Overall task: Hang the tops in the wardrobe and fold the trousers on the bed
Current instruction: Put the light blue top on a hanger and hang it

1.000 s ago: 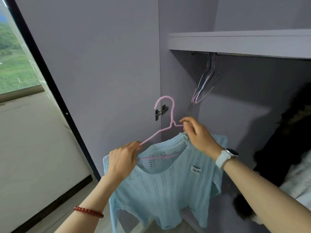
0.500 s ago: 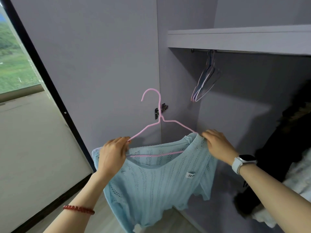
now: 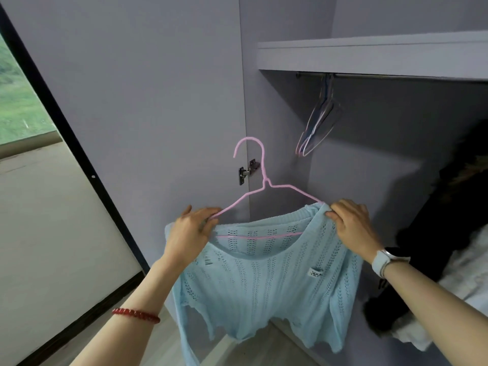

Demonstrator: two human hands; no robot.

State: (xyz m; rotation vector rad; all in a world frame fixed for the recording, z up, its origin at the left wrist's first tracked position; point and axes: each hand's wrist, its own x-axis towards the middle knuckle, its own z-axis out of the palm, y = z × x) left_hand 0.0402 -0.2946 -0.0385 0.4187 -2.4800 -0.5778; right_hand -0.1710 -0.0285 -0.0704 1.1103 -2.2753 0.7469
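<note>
A light blue knitted top (image 3: 264, 281) hangs on a pink wire hanger (image 3: 264, 180), held up in front of the open wardrobe. My left hand (image 3: 190, 233) grips the top's left shoulder together with the hanger's left arm. At the right shoulder, my right hand (image 3: 351, 223) pinches the knit over the hanger's right end. The hook points up and left, well below the rail (image 3: 396, 75).
Several empty hangers (image 3: 317, 122) hang at the rail's left end under the shelf (image 3: 369, 56). Dark and white garments (image 3: 449, 233) hang at the right. The wardrobe door (image 3: 132, 101) stands open on the left, with a window (image 3: 21, 107) beyond it.
My right hand has moved from the hanger's neck out to the right shoulder, pulling the knit over the hanger's end. The hanger now sits level and spread inside the top.
</note>
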